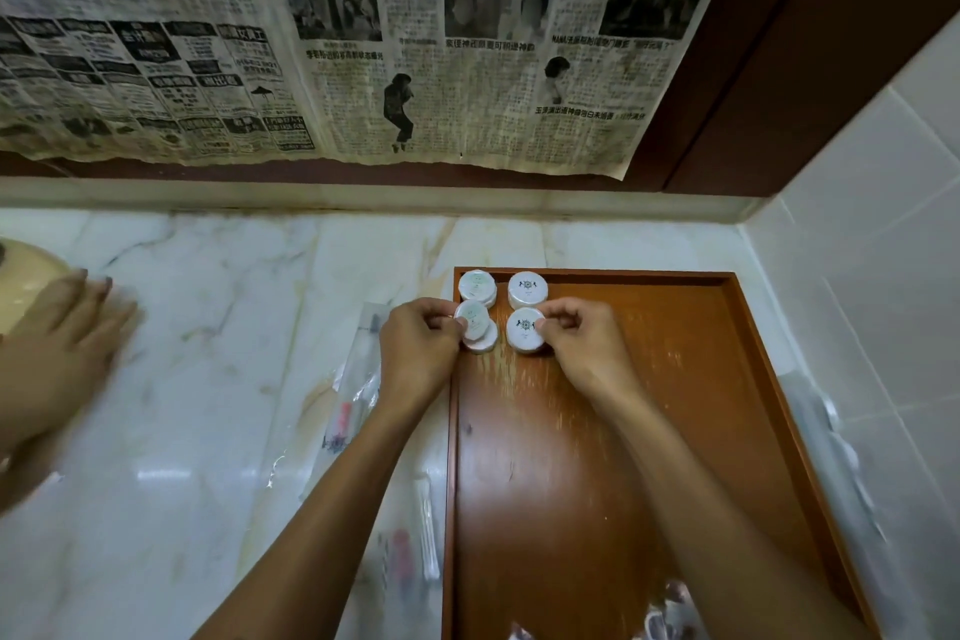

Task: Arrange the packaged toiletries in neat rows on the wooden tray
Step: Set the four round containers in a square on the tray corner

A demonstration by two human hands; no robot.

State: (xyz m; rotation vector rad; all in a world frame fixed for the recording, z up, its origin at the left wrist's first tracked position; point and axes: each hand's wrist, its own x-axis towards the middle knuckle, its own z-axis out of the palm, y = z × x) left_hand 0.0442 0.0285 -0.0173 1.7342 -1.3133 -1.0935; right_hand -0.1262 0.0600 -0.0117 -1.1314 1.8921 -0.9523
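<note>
Clearly these small round soap packets are light and stiff enough to hold by the rim, though the smooth wrapping may let them slide on the polished wood. The left hand (421, 346) has its fingers curled in a pinch on a pale-labelled packet (471, 320) that sits tilted on top of another packet (480, 341) at the far left corner of the wooden tray (701, 379). The right hand (584, 343) pinches the far edge of a packet with a dark emblem (527, 330), which lies flat on the tray just right of the stacked pair. Two more packets sit beyond them against the far rim: a pale one (477, 287) on the left and an emblem one (528, 290) on the right, so two short rows are forming. A grip at opposite sides of the rim looks best, since the flat tops give little to hold.

The tray lies on a white marble counter (234, 327), glossy and veined, with its right side near a tiled wall (857, 250). Clear plastic sachets (363, 379) lie on the counter left of the tray. Old newspaper (363, 42) covers the far wall. At the far left a blurred third hand (67, 343), someone else's, rests by a cream basin (26, 276).
</note>
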